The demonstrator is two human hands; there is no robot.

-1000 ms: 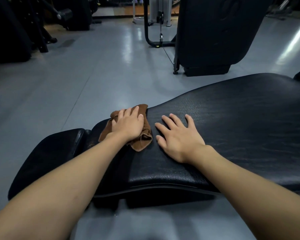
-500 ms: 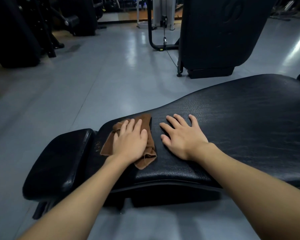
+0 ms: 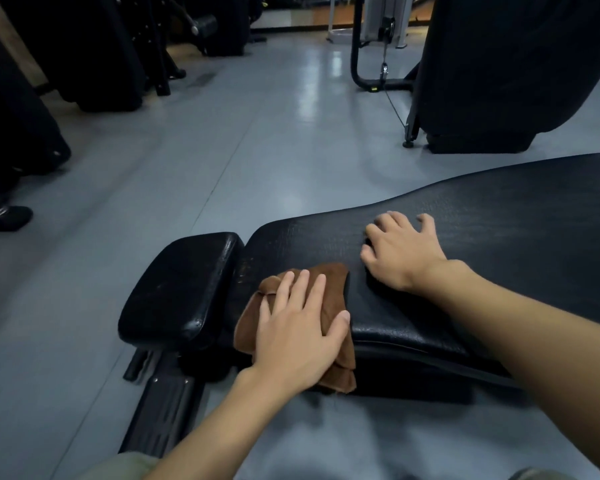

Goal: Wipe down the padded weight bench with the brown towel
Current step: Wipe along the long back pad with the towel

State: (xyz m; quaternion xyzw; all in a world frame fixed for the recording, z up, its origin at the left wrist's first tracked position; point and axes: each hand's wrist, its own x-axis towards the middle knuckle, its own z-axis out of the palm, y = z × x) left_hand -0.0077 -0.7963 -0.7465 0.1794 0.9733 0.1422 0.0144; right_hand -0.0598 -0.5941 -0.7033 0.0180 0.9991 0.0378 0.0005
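Towel (image 3: pixel 333 282) half hidden under flat left fingers (image 3: pixel 300 287) | right fingers (image 3: pixel 400 220) flat on cropped bench (image 3: pixel 499 220)

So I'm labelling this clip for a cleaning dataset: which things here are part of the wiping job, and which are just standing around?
Job: brown towel; left hand pressing it; right hand resting on the padded bench; its small end pad.
Around: cable machine; big black machine behind the bench; dark gym equipment far left; a shoe.
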